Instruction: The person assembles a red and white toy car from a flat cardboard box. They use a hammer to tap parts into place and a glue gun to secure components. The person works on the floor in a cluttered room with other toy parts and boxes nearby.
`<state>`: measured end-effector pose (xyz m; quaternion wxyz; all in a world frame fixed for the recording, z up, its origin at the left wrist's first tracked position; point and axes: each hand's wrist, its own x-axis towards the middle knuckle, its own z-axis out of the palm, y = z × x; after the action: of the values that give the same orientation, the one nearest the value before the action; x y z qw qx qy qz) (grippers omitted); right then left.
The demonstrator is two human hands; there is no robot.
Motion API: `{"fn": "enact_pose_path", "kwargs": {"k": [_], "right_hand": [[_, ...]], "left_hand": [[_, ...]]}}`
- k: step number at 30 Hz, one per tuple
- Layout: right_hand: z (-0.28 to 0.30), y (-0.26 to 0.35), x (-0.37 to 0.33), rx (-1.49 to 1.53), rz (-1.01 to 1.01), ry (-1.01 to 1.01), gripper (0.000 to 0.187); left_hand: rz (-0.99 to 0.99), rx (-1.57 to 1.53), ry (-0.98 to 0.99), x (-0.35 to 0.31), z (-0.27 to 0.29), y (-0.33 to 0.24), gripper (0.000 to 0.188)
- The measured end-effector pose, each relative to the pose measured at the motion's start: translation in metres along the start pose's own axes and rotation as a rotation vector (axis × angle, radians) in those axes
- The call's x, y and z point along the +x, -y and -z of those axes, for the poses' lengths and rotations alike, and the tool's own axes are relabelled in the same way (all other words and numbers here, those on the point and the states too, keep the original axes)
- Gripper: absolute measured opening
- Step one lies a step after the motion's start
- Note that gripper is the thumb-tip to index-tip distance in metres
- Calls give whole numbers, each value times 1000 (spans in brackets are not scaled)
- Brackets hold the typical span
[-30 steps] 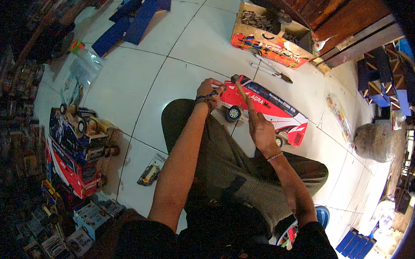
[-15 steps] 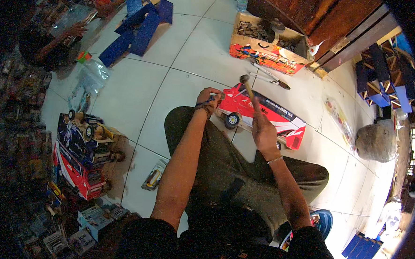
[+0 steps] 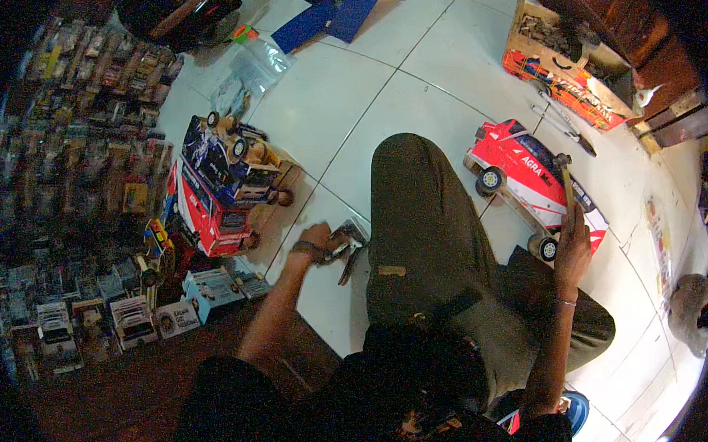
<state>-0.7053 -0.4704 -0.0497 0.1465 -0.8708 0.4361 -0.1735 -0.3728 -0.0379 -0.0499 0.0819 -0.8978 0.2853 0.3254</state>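
Observation:
My right hand (image 3: 574,250) is wrapped round the wooden handle of a small hammer (image 3: 564,161). Its head is over the side of a red and white toy bus (image 3: 527,164), which is on the floor beyond my right leg with its wheels toward me. To the left of my bent left knee, my left hand (image 3: 330,242) is down at floor level, at a small clear plastic pack (image 3: 355,231). Its fingers are smeared and partly merge with the pack, so their grip is unclear.
At left stand another red toy bus (image 3: 206,213) and a dark blue toy vehicle (image 3: 236,171), beside rows of small packed goods (image 3: 93,151). A wooden box of scraps (image 3: 565,84) sits far right, near a white and black pen-like tool (image 3: 567,126). Blue panels (image 3: 333,16) lie at the back.
My view has swung left. My left hand has left the front of the toy bus and come down to the plastic pack. The hammer stays in my right hand above the bus.

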Motion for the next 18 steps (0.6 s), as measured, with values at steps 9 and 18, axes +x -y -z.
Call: {"fn": "enact_pose_path", "kwargs": {"k": [9,18], "right_hand": [[5,2,-10,87,-65,-79,35],[3,39,0,-45,-38,-140,41]], "left_hand": [[88,-213,-325,-26,-89,-14,68],[147,-429,-316,30,40,16,62]]}}
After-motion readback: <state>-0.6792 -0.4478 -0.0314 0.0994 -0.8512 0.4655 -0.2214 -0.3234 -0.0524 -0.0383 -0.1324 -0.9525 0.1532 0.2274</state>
